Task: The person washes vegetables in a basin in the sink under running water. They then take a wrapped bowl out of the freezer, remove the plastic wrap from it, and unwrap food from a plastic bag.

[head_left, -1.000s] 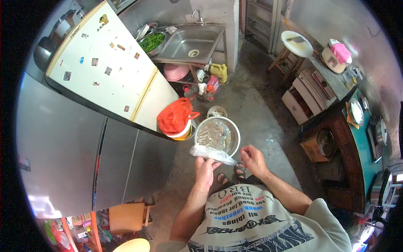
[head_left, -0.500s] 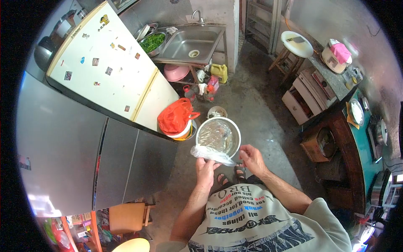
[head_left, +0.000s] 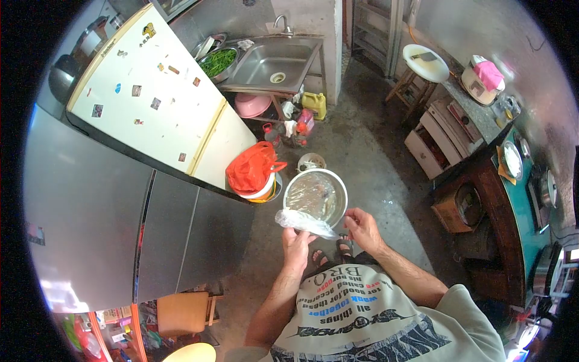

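A round, white-rimmed bowl (head_left: 344, 192) is in front of me. Clear, wrinkled plastic film (head_left: 304, 194) shows across its opening, and what lies under it is hard to make out. My left hand (head_left: 295, 246) is closed on a bunched roll of that clear plastic (head_left: 306, 222) at the bowl's near edge. At the near right of the rim, my right hand (head_left: 363, 228) has its fingers curled together, beside the end of the bunched plastic. Whatever those fingers pinch is hidden.
A smaller bucket (head_left: 312, 161) stands behind the bowl. Left of it, a red plastic bag (head_left: 250, 168) tops a bucket by the white fridge (head_left: 145, 90). Farther back are a steel sink (head_left: 274, 63), green vegetables (head_left: 218, 62) and a yellow jug (head_left: 314, 105). A green-topped table (head_left: 518, 193) runs along the right.
The bowl and bunched plastic have shifted very slightly to the right. Both hands keep the same closed pose.
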A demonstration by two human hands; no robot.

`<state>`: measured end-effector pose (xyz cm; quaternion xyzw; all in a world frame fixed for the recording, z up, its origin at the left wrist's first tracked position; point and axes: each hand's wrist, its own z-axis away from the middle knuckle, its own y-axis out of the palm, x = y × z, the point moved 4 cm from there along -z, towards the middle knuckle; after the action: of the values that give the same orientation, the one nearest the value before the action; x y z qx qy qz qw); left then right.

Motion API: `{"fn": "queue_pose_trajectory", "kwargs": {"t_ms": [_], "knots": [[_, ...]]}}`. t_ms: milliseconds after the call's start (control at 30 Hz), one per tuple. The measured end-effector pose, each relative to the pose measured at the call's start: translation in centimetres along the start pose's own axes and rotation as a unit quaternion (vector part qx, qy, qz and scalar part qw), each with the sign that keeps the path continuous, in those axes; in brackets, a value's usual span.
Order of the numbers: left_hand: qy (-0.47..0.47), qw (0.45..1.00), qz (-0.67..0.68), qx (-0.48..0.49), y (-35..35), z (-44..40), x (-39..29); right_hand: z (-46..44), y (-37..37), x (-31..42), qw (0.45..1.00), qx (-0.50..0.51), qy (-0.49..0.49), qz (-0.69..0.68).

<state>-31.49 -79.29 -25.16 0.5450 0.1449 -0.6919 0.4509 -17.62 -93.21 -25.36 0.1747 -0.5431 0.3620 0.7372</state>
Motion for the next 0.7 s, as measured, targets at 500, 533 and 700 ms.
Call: {"fn": "queue_pose_trajectory", "kwargs": {"t_ms": [500,533,700], "knots": [[0.002,1.000,-0.002,0.014,0.07,-0.18,0.41,-0.07,-0.34,-0.35,1.000,-0.005,-0.009,-0.007],[-0.005,1.000,0.000,0.012,0.17,-0.16,0.35,-0.03,-0.42,-0.23,1.000,-0.006,-0.008,-0.006],[-0.017,1.000,0.016,-0.002,0.23,-0.02,0.22,0.15,-0.40,0.17,1.000,-0.005,-0.008,-0.014]]}}
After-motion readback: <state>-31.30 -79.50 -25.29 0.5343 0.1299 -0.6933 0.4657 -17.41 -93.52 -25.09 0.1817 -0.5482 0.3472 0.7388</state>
